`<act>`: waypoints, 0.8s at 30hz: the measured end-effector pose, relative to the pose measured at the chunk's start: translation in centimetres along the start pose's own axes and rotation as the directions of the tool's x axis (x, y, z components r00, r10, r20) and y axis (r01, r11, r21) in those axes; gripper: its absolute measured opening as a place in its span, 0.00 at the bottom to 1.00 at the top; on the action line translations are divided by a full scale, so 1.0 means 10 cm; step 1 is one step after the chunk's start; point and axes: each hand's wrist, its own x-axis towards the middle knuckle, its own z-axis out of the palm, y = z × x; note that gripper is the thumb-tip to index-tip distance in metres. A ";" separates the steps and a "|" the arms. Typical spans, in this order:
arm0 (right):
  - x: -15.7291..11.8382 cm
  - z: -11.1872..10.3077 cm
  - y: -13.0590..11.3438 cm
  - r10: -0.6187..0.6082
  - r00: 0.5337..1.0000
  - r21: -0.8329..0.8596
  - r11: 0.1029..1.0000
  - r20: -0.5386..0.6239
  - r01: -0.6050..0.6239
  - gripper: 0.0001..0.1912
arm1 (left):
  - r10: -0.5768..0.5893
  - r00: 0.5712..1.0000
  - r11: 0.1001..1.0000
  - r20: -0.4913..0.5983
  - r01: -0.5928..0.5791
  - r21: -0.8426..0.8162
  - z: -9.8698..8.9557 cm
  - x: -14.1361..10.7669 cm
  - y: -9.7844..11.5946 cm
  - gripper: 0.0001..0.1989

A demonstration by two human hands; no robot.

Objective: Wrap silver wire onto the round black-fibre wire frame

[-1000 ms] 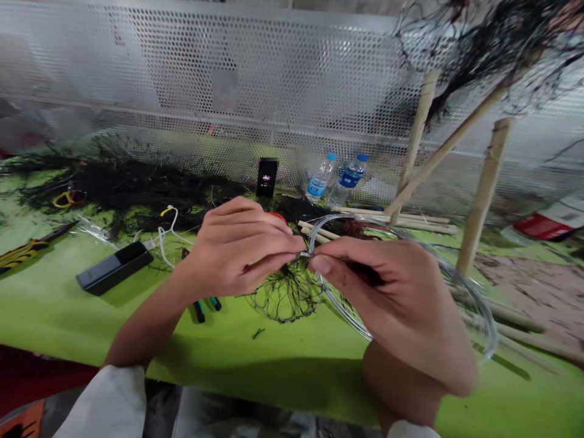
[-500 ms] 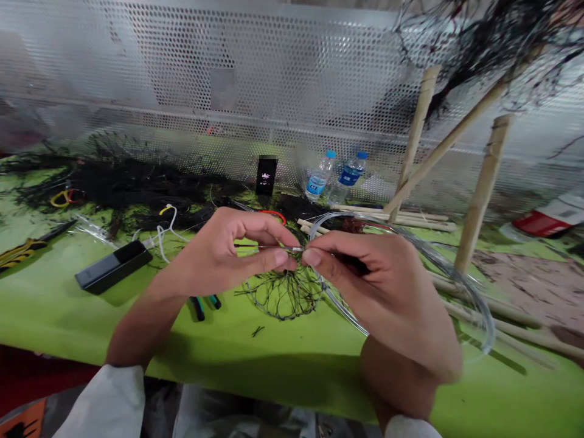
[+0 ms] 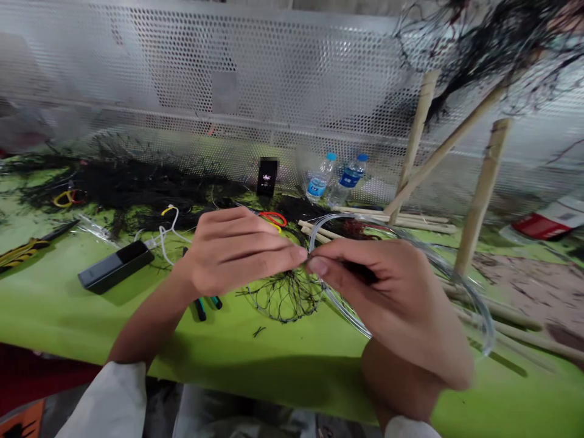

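My left hand (image 3: 241, 249) is closed, its fingers pressed together with the back turned toward me. Its fingertips meet those of my right hand (image 3: 383, 286), where thumb and index finger pinch tightly. Between them is a thin wire, almost wholly hidden now; half a second ago it showed as a dark strand with a silvery bit. Just below and behind the fingertips, a small round frame of knotted dark wire (image 3: 287, 298) rests on the green table (image 3: 274, 365). Green-and-black tool handles (image 3: 207, 307) stick out beneath my left wrist.
A coil of clear tubing (image 3: 483, 328) and wooden sticks (image 3: 483, 194) lie and stand at right. Two water bottles (image 3: 349, 179), a phone (image 3: 267, 176) and dark wire bundles (image 3: 128, 182) line the back. A power bank (image 3: 116, 266) and yellow-black pliers (image 3: 34, 249) are at left.
My left hand has rolled over, its fingers now straighter and covering the wire that showed before. The right hand keeps its pinch, shifted slightly right. Red scissor-like handles behind show more.
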 end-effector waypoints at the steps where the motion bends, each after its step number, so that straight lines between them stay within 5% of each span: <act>1: 0.01 0.00 0.01 -0.001 1.000 -0.004 1.000 -0.002 0.001 0.13 | -0.001 1.000 1.000 -0.010 0.001 0.002 0.02 -0.01 -0.02 0.02; 5: 0.04 0.03 0.03 -0.003 1.000 -0.021 1.000 0.003 0.003 0.12 | -0.153 0.988 0.986 0.018 0.153 -0.058 0.05 -0.01 -0.01 0.03; 8: 0.05 0.06 0.04 -0.018 1.000 -0.029 0.999 0.005 0.018 0.13 | -0.342 0.939 0.922 0.029 0.342 -0.180 0.01 0.02 0.08 0.03; 11: 0.05 0.09 0.04 -0.035 0.999 -0.020 0.999 0.013 0.035 0.14 | -0.568 0.811 0.750 0.144 0.581 -0.315 -0.05 0.08 0.17 0.05; 14: 0.05 0.10 0.03 -0.014 0.999 -0.020 1.000 0.031 0.014 0.14 | -0.635 0.689 0.565 0.350 0.723 -0.398 -0.06 0.11 0.19 0.10; 16: 0.05 0.08 0.02 0.023 0.999 -0.019 1.000 0.041 -0.022 0.15 | -0.611 0.724 0.612 0.320 0.688 -0.389 -0.02 0.09 0.17 0.07; 18: 0.04 0.05 0.01 0.055 0.998 -0.008 0.998 0.038 -0.055 0.17 | -0.505 0.859 0.809 0.086 0.506 -0.300 0.02 0.05 0.11 0.08; 20: 0.02 0.02 0.01 0.072 0.997 0.003 0.997 0.030 -0.073 0.18 | -0.224 0.964 0.973 -0.146 0.213 -0.084 0.04 -0.01 0.05 0.15; 22: 0.01 -0.01 0.00 0.082 0.996 0.009 0.997 0.029 -0.082 0.19 | -0.020 0.990 0.996 -0.137 0.031 0.079 0.02 -0.05 0.00 0.14; 24: -0.01 -0.02 0.00 0.080 0.996 0.021 0.997 0.042 -0.081 0.19 | -0.126 0.992 0.991 0.004 0.126 0.036 -0.02 -0.08 -0.04 0.10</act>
